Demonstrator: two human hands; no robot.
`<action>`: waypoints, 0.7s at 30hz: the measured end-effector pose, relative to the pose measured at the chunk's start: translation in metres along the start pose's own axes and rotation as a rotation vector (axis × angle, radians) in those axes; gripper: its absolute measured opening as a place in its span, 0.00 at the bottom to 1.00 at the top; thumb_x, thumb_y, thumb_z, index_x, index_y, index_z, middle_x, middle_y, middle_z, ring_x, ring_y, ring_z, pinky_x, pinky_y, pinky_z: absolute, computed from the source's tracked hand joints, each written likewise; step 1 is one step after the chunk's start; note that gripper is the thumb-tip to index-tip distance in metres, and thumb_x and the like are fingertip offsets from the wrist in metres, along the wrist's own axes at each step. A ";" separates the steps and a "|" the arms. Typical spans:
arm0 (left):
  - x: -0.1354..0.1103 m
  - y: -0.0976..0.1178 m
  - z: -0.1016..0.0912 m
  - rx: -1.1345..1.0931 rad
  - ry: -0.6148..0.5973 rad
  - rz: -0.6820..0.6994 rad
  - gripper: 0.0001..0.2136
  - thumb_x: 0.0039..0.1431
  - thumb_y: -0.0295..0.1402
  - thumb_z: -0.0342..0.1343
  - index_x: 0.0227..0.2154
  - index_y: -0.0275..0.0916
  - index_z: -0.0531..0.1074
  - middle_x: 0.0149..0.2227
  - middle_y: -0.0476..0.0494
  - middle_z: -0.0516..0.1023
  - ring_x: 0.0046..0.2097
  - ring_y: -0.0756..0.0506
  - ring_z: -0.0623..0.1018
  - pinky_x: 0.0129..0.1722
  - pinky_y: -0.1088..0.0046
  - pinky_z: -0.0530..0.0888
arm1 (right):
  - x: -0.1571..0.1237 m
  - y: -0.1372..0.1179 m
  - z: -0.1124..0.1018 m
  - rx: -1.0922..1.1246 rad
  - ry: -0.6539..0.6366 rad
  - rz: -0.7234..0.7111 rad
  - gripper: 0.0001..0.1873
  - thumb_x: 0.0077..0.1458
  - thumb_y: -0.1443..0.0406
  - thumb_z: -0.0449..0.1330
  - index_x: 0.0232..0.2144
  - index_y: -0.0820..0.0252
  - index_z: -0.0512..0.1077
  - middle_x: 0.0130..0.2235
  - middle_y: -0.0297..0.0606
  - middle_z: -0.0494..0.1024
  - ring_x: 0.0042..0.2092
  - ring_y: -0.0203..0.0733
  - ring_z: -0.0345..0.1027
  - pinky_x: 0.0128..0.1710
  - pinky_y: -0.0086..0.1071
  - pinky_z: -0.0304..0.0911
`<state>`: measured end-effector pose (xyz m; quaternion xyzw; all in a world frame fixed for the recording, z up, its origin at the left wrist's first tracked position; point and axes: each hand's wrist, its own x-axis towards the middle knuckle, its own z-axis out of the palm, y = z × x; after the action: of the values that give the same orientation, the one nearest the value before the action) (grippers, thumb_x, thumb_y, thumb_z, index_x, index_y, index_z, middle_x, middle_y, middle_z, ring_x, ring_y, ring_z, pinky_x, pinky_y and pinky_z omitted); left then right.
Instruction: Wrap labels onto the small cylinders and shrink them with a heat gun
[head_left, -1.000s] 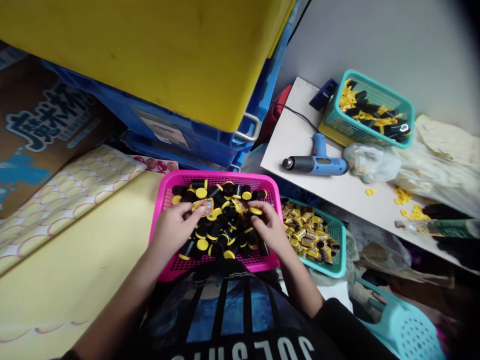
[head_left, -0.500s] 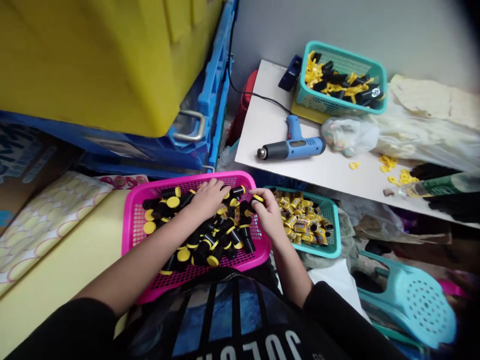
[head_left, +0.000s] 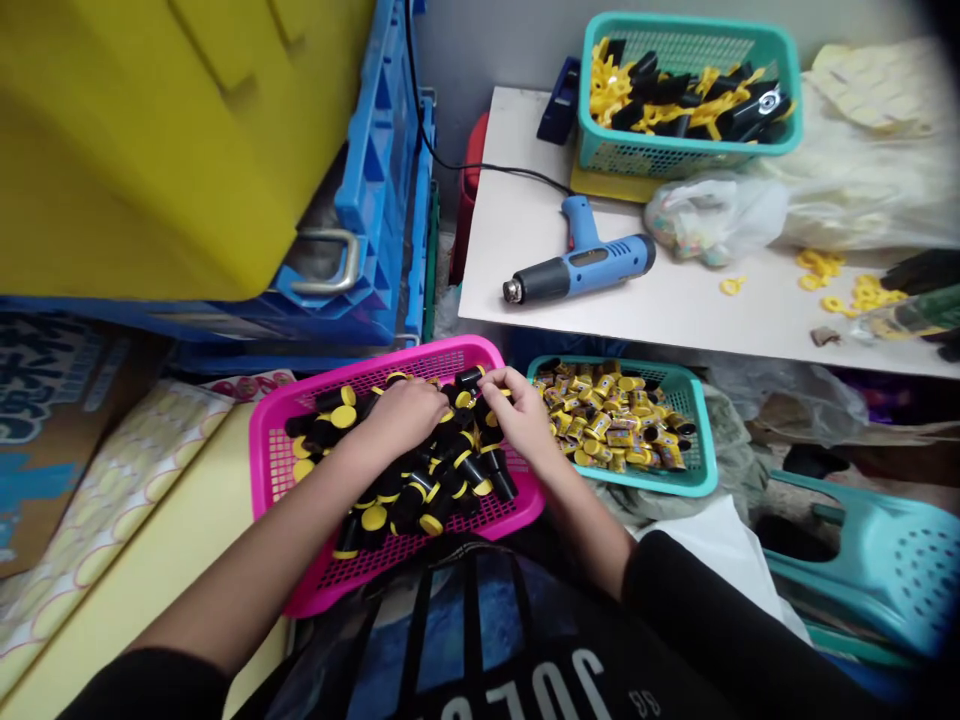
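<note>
**Both hands among capped tubes in a pink basket**
The left hand (head_left: 403,415) curls over the black, yellow-capped tubes (head_left: 457,470), and the right hand (head_left: 521,412) bends its fingers close beside it; I can't tell whether either grips one. The tubes lie loose in the pink basket (head_left: 450,348). Just right sits a teal basket (head_left: 637,480) of gold packets (head_left: 607,420); beyond, a heat gun (head_left: 577,268) lies on a white table (head_left: 502,220).

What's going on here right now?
One person is working with both bare hands in a pink plastic basket full of black tubes with yellow caps. The left hand lies over the tubes, and the right hand is at the far side of the pile. Beside it sits a teal basket of small yellow-gold packets. A blue heat gun lies on the white table beyond.
</note>
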<state>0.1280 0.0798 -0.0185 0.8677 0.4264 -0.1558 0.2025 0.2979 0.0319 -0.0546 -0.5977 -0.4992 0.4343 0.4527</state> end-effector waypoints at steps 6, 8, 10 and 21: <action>0.031 0.008 0.005 0.122 -0.097 -0.149 0.10 0.57 0.24 0.51 0.34 0.32 0.78 0.36 0.27 0.80 0.40 0.33 0.80 0.39 0.60 0.72 | -0.006 0.006 0.000 -0.049 0.027 -0.058 0.09 0.56 0.59 0.54 0.31 0.57 0.71 0.35 0.36 0.76 0.40 0.39 0.69 0.46 0.34 0.63; 0.034 0.008 0.005 0.136 -0.105 -0.158 0.09 0.57 0.26 0.53 0.33 0.30 0.78 0.35 0.24 0.80 0.41 0.32 0.80 0.40 0.59 0.72 | -0.008 0.007 0.001 -0.080 0.020 -0.092 0.09 0.56 0.60 0.53 0.32 0.57 0.71 0.35 0.36 0.76 0.40 0.39 0.69 0.45 0.34 0.63; 0.036 0.009 0.005 0.141 -0.109 -0.146 0.10 0.57 0.26 0.52 0.33 0.31 0.79 0.34 0.25 0.80 0.43 0.32 0.79 0.42 0.59 0.72 | -0.008 0.008 0.003 -0.096 0.015 -0.121 0.09 0.57 0.61 0.53 0.32 0.57 0.71 0.36 0.36 0.77 0.40 0.39 0.70 0.45 0.33 0.63; 0.033 0.009 0.019 0.139 -0.064 -0.208 0.19 0.58 0.37 0.54 0.45 0.24 0.74 0.37 0.20 0.78 0.42 0.29 0.79 0.38 0.59 0.73 | -0.003 0.013 0.002 -0.060 0.000 -0.138 0.08 0.58 0.61 0.53 0.32 0.57 0.71 0.36 0.35 0.77 0.40 0.38 0.70 0.44 0.32 0.64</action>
<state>0.1526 0.0884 -0.0474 0.8254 0.4955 -0.2329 0.1379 0.2984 0.0281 -0.0670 -0.5752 -0.5519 0.3870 0.4635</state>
